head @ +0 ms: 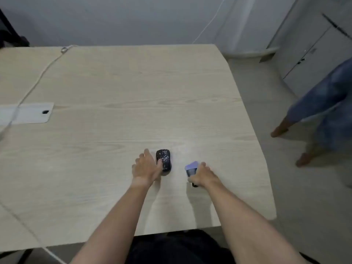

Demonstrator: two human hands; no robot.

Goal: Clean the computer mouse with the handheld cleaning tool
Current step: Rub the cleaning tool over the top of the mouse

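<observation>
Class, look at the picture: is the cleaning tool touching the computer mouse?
No: the cleaning tool sits in the right hand, with bare table between it and the mouse.

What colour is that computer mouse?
The mouse is black, speckled with whitish flecks; the head view shows it.

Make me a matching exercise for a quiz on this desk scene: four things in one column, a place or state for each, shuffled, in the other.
Things:
1. computer mouse
2. handheld cleaning tool
3. white cable
4. white cover plate

Places or states:
A. gripped in the right hand
B. set flat in the table, left edge of view
C. black, speckled with white bits, under the left hand
D. trailing across the table's left side

Pairs: 1-C, 2-A, 3-D, 4-B
</observation>
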